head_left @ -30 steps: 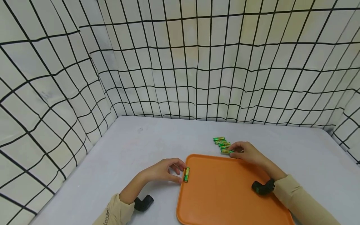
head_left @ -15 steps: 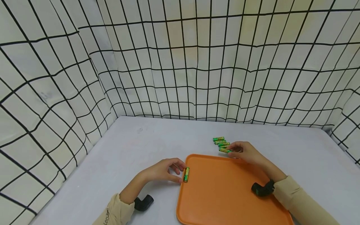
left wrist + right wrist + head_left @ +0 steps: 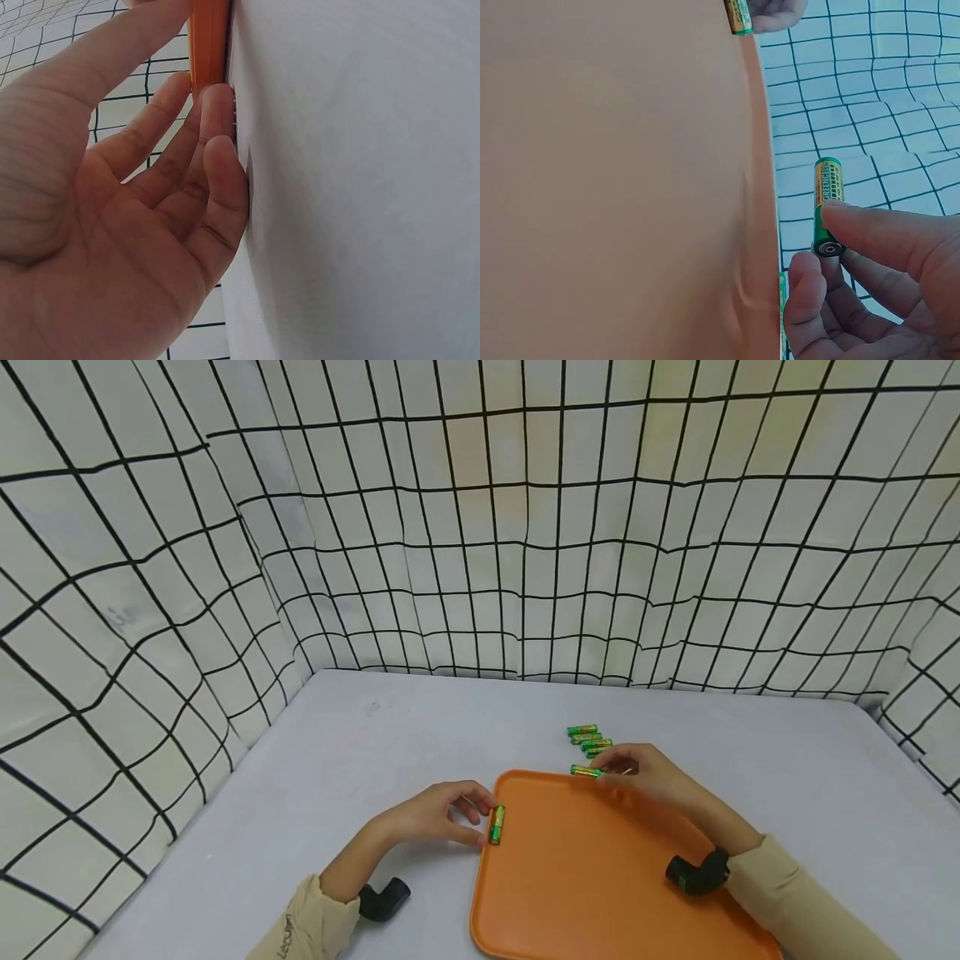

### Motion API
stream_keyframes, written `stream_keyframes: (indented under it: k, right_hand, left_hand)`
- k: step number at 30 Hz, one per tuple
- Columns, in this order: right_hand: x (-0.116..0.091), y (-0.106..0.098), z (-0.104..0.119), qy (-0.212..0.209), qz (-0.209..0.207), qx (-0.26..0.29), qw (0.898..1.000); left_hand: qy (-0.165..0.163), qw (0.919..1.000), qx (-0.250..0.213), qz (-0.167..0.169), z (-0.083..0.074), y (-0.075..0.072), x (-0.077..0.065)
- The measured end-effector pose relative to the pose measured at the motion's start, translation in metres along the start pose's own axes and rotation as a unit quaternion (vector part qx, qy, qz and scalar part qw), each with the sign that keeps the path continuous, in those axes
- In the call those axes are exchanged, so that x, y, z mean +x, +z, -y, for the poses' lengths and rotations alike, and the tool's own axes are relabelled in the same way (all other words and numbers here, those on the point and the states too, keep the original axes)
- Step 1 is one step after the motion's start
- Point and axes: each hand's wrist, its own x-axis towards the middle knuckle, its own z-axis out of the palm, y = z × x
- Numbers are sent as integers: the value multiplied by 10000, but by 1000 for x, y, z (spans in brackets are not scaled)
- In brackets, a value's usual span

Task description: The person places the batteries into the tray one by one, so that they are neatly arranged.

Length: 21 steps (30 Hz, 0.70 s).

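In the head view my right hand [image 3: 648, 772] pinches a green-and-yellow battery [image 3: 587, 771] above the far rim of an orange tray [image 3: 592, 868]. The right wrist view shows this held battery [image 3: 828, 184] between thumb and fingers, its flat end towards the camera. Another battery [image 3: 497, 824] lies along the tray's left rim. Beside it, my left hand [image 3: 442, 814] has thumb and fingertips at the outside of that rim, fingers loosely bent. In the left wrist view the left hand [image 3: 135, 217] reaches the tray edge [image 3: 208, 45], its lower fingers resting by the tabletop.
Several batteries [image 3: 588, 739] lie in a loose row on the white table [image 3: 420, 727] beyond the tray. A white wall with black netting [image 3: 525, 527] encloses the back and sides. Black curved pieces [image 3: 384, 900] sit at both wrists.
My right hand has drawn its battery leftwards and slightly nearer, away from the row and over to the tray's far rim. The left hand stays in place.
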Motion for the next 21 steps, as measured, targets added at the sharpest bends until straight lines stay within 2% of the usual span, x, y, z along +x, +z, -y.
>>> stream_keyframes:
  k: [7, 16, 21]
  right_hand:
    - [-3, 9, 6, -27, 290, 205, 9994]
    - [-5, 25, 13, -291, 621, 545, 9962]
    - [-4, 32, 17, -190, 787, 775, 9937]
  left_hand:
    - [75, 10000, 30, 14, 1, 0, 1]
    - [77, 9999, 79, 30, 3, 1, 1]
    - [23, 9999, 118, 6, 2, 0, 1]
